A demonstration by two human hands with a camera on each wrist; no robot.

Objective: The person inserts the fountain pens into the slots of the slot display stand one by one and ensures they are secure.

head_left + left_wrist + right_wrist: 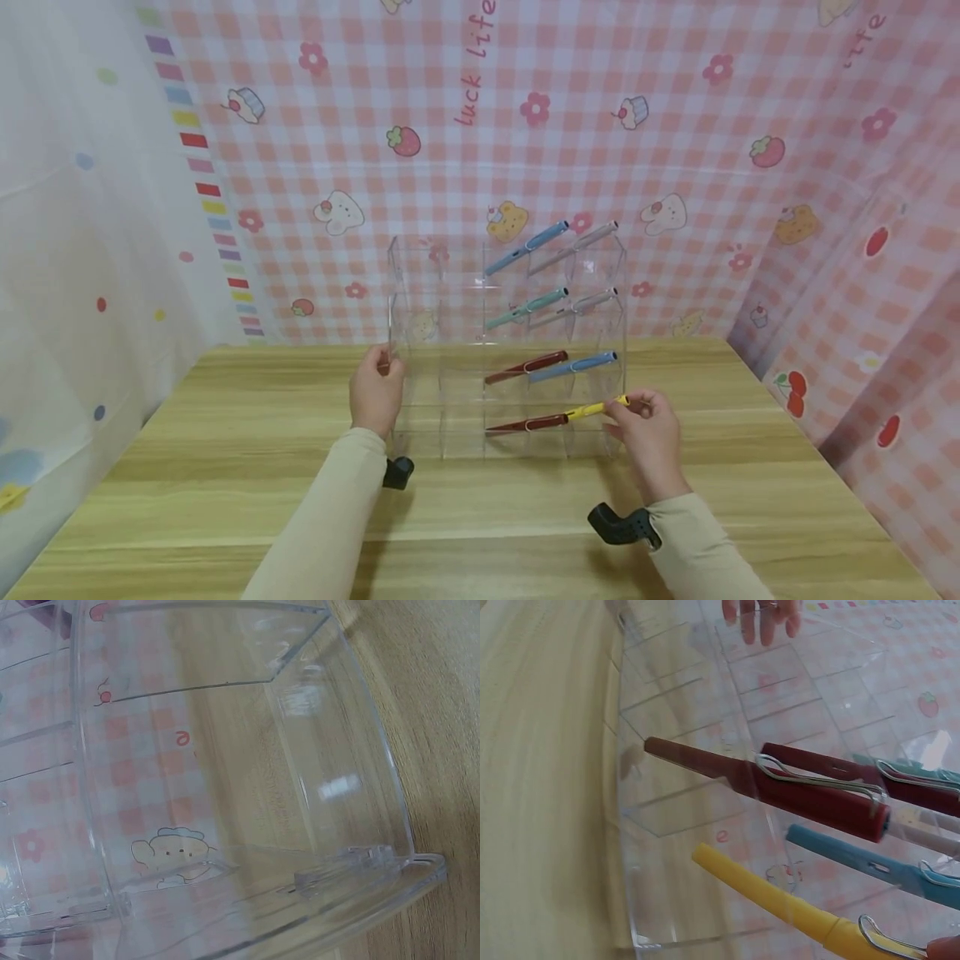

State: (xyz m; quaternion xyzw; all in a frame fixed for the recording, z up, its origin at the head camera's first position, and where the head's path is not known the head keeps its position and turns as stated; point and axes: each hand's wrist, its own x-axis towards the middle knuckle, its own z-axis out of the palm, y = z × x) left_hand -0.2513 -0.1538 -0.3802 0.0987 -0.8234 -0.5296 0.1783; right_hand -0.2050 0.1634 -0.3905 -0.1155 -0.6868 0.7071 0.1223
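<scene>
A clear acrylic pen rack [462,375] stands upright on the table. My left hand [375,392] grips its left side edge; in the right wrist view, fingers [761,621] show through the plastic. At the lower right, my right hand [648,437] pinches the cap end of a yellow pen [769,892], which lies slanted in the lowest tier. Beside it rests a dark red pen [810,796] with a wire clip. One tier up are another dark red pen [527,367] and a blue pen [573,367]. In the left wrist view, bare rack compartments [225,765] appear.
Higher tiers hold a teal pen [527,307], a blue pen [527,248] and two pale pens, one a greyish pen [573,248]. Wood-grain table [495,525] lies under the rack. A pink checked cloth [450,183] hangs behind. Each wrist wears a black mount.
</scene>
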